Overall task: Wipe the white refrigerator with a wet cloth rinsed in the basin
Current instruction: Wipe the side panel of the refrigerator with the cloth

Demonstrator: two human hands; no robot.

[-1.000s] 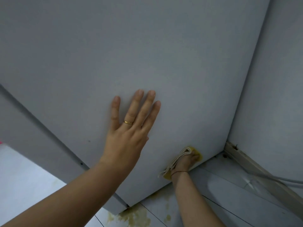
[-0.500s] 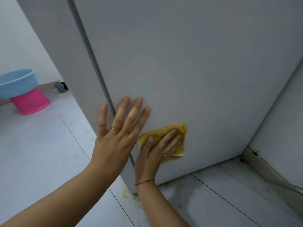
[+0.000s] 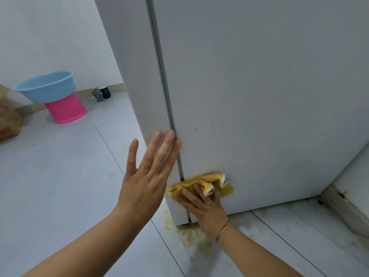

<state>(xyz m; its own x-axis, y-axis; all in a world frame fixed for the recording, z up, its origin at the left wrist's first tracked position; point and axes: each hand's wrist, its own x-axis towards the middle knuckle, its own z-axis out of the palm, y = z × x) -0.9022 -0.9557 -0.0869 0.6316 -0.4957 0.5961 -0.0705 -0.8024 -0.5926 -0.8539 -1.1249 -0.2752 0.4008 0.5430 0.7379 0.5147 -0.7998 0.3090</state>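
Note:
The white refrigerator (image 3: 259, 92) fills the right of the head view, its side panel and door edge meeting at a dark vertical seam. My right hand (image 3: 203, 208) presses a yellow cloth (image 3: 191, 183) flat against the fridge low down, beside the seam, with a yellowish smear to the cloth's right. My left hand (image 3: 147, 176) lies with straight fingers on the fridge's corner, above and left of the cloth. The blue basin (image 3: 47, 86) sits on a pink stool (image 3: 66, 110) at the far left.
Yellowish puddles (image 3: 191, 238) stain the tiled floor under the fridge's corner. A brown paper bag (image 3: 8, 120) is at the left edge, two small dark containers (image 3: 101, 93) stand by the back wall, and a baseboard (image 3: 347, 206) runs along the right wall.
My right hand has slid the cloth leftward from the fridge's bottom right to beside the seam, and the cloth has bunched up. My left hand has shifted to the fridge's corner. The view turned left.

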